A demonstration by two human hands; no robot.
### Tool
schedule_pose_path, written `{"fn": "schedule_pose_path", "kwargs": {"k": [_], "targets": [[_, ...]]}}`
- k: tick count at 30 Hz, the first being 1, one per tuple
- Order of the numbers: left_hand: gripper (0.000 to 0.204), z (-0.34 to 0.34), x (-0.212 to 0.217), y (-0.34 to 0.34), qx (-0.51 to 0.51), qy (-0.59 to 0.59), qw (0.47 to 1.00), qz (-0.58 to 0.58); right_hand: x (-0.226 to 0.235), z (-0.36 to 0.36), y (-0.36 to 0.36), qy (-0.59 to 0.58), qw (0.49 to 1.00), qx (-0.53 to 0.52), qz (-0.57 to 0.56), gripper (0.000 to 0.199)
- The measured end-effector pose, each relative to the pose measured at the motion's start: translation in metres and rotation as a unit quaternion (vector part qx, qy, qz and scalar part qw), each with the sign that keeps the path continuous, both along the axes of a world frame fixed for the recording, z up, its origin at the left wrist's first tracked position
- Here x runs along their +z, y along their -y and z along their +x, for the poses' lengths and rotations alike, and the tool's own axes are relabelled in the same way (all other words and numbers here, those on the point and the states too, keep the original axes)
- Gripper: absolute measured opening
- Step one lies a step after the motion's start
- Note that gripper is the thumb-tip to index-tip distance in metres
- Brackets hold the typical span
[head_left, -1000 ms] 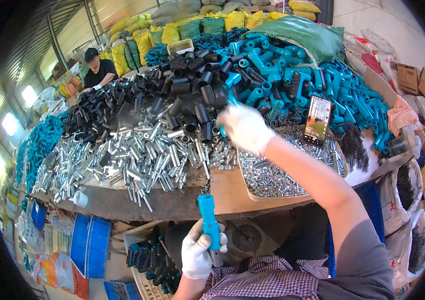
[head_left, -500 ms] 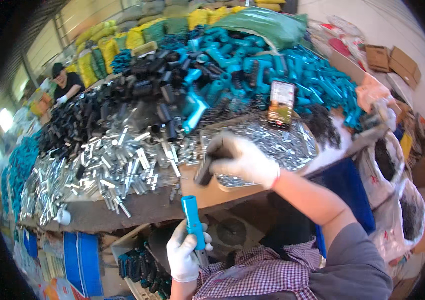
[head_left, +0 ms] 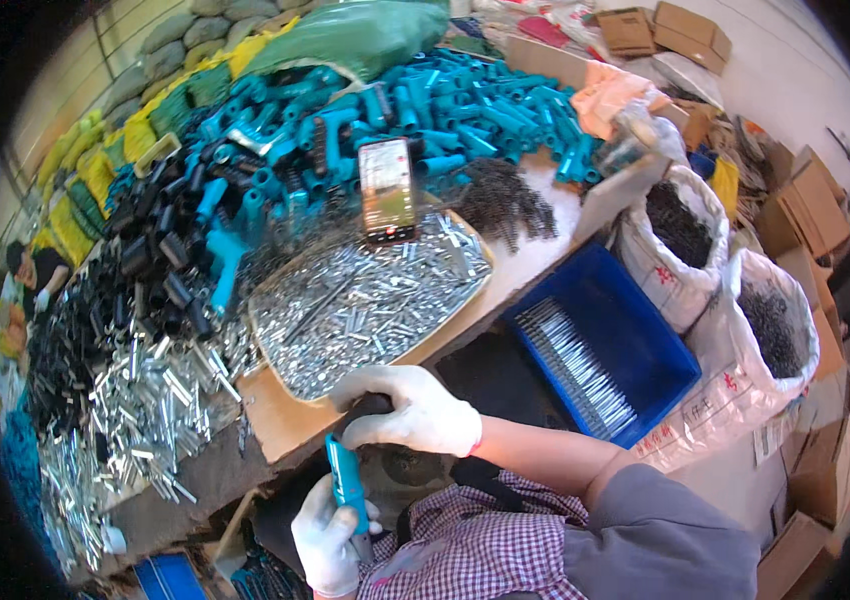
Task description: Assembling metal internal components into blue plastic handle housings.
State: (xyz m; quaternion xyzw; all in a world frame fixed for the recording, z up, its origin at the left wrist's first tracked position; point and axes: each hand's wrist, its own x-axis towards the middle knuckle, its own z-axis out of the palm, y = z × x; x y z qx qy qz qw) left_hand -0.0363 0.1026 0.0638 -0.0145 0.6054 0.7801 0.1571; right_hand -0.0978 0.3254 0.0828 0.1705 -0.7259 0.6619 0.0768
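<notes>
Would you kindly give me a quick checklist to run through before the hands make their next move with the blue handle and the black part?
1. Left hand grips the blue handle: ok.
2. Right hand covers the black part: ok.
3. Black part lined up with the handle's top end: cannot tell, the glove hides it.
4. Both hands gloved: ok.
5. Tray of small metal pieces close to the right hand: ok.
6. Phone stands away from the hands: ok.

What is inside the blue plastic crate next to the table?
The blue crate holds a row of thin metal rods along its left side. The rest shows bare blue bottom. Nothing covers it.
</notes>
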Motion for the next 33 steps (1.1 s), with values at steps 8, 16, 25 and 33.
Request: {"fn": "schedule_pose_path", "kwargs": {"k": [8, 16, 25, 33], "targets": [[0.071, -0.003, -0.004, -0.023, -0.048, 0.08, 0.983, 0.158, -0.027, 0.016, 0.016, -0.108, 0.994, 0.001, 0.02, 0.043], [0.112, -0.015, -0.008, -0.036, -0.043, -0.205, 0.938, -0.277, -0.01, 0.023, -0.023, -0.235, 0.955, 0.018, 0.183, 0.034], [0.093, -0.008, 0.008, -0.037, -0.052, -0.151, 0.945, -0.286, 0.023, -0.133, -0.193, -0.107, 0.78, -0.343, 0.512, 0.022], [0.092, -0.004, 0.011, -0.035, -0.053, -0.151, 0.936, -0.314, 0.014, -0.156, -0.217, -0.107, 0.778, -0.247, 0.568, 0.023]]}}
